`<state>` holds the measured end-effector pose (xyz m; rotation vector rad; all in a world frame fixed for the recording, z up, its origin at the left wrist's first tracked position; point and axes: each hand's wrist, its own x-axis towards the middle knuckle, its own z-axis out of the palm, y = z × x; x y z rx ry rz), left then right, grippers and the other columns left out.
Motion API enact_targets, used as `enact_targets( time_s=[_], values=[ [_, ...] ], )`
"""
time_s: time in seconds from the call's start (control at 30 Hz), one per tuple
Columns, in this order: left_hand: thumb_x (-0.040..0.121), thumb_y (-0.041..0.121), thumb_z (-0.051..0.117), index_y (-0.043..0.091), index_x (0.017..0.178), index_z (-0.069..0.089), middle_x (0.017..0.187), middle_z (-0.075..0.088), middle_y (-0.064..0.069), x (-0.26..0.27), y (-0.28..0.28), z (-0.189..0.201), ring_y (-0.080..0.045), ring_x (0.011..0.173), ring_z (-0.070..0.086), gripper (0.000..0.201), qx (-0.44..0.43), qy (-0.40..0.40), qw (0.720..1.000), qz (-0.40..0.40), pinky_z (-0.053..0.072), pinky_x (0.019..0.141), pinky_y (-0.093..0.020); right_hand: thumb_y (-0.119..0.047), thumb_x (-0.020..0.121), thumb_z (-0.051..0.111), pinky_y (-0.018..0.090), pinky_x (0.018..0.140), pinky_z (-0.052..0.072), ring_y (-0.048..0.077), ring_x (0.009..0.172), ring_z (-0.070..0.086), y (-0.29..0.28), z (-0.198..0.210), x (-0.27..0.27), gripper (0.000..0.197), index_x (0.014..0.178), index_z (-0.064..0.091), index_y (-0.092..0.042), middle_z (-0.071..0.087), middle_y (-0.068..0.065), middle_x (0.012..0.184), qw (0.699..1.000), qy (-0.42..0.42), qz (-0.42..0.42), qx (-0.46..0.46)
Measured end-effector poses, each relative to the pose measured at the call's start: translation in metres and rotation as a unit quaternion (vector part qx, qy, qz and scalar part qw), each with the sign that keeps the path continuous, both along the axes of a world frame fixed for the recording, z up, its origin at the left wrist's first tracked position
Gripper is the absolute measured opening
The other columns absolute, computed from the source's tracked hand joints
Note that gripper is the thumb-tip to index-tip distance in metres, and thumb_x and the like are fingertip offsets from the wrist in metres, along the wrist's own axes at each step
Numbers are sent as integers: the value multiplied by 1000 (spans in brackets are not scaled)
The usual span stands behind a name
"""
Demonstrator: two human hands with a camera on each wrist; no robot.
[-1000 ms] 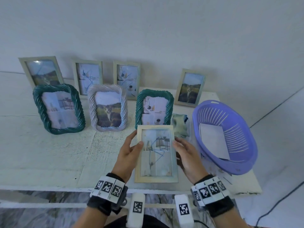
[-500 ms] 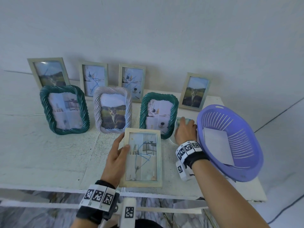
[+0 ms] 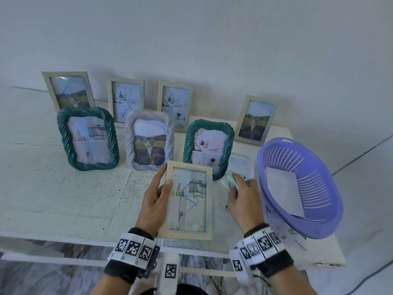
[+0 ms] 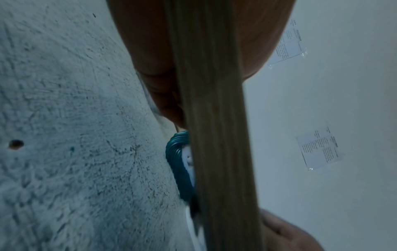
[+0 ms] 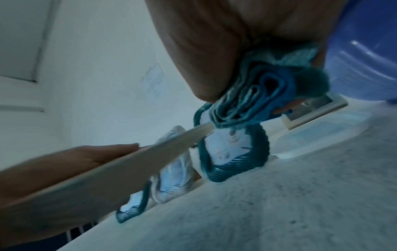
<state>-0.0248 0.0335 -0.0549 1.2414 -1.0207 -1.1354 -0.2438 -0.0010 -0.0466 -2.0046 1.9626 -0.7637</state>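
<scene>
While the left hand [image 3: 154,201] grips a pale wooden picture frame [image 3: 189,201] by its left edge, thumb on the front and forefinger along the side, the right hand [image 3: 244,199] curls its fingers [image 5: 204,68] round a bunched blue-green cloth [image 3: 231,180]. The frame is held tilted above the white table [image 3: 63,199], with blue scribble across its glass. Just beyond the right fingertips lies a clear plastic tray [image 3: 243,163]. Past the frame's top edge stands a green rope-edged frame [image 3: 209,143]. A purple basket [image 3: 319,188] sits just right of the cloth hand.
</scene>
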Motion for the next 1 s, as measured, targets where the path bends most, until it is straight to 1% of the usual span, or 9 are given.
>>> enact_targets(
  time_s=[0.13,0.27,0.37,0.43,0.57,0.63,0.73,0.9,1.0],
  values=[
    [101,33,45,49,139,40,84,62,-12,-6,1,-3,-26,76,54,41,-17,-22,1000,6,51,72,-50,-7,86,62,2,59,34,11,71,46,28,23,20,38,124,58,-16,39,0,97,993,-41,70,-81],
    [89,58,47,52,140,37,77,51,-12,-11,3,-8,-23,66,43,53,-41,-68,997,-4,44,61,-43,-16,88,63,20,64,48,16,76,50,33,31,44,33,120,55,-19,38,1,99,992,0,116,-55],
    [89,57,47,51,141,37,80,54,-10,-15,5,-9,-23,69,47,53,-55,-77,996,1,49,62,-49,-15,88,66,24,69,51,15,79,51,28,29,51,31,118,59,-17,37,-1,99,994,-9,101,-44],
    [89,56,48,49,141,38,82,56,-9,-13,3,-9,-23,71,50,53,-57,-81,995,9,51,64,-53,-10,88,65,19,68,49,11,76,49,34,29,53,31,118,60,-19,36,-3,98,989,-36,140,-40],
    [100,28,48,33,144,40,68,61,4,-11,6,-7,-12,64,54,45,-64,-79,995,20,51,61,-34,-7,88,65,11,67,46,5,76,47,61,35,54,35,120,61,-21,43,-4,101,962,-10,273,-10],
    [99,33,48,39,143,39,60,50,2,-15,9,-7,-12,57,44,45,-77,-99,992,22,44,53,-32,-8,87,67,10,61,43,3,73,44,47,35,47,30,113,62,-21,46,-3,99,966,35,256,-20],
    [96,41,47,52,137,39,72,56,-13,-20,11,-11,-18,64,47,44,-62,-98,993,14,49,56,-46,-4,85,67,12,64,31,6,75,38,21,37,40,22,105,64,-15,39,-4,94,981,63,180,-38],
    [101,24,47,32,146,37,61,44,-5,-10,9,-13,-12,55,39,46,-61,-113,991,28,37,52,-31,-6,90,61,10,67,46,7,76,48,64,36,49,31,120,62,-14,41,-4,102,951,15,309,21],
    [97,37,46,37,147,35,63,44,-11,-6,9,-17,-17,55,38,51,-57,-127,990,23,38,53,-34,-9,90,61,7,69,39,7,77,46,50,34,42,26,115,65,-14,45,-1,100,948,47,313,11]
  ],
)
